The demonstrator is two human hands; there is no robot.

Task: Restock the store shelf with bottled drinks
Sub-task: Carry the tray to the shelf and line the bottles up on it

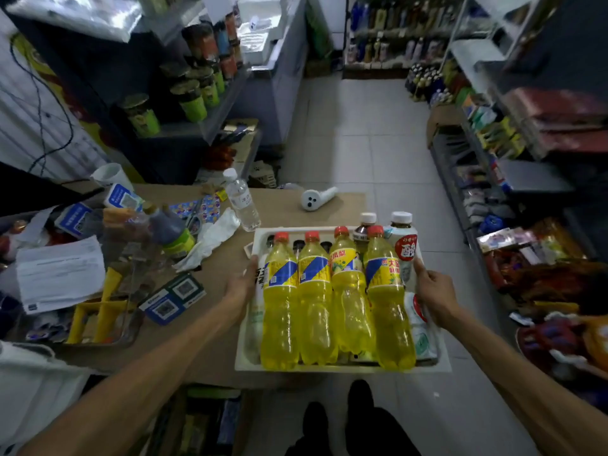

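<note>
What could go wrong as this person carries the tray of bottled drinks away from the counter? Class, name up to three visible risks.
1. The yellow bottles rise far above the low rim of the tray; a tilt could tip them out.
2. The left hand and right hand both grip the tray, leaving none free to catch a bottle.
3. The clear water bottle stands on the counter near the tray's far corner; a swing might knock it over.
</note>
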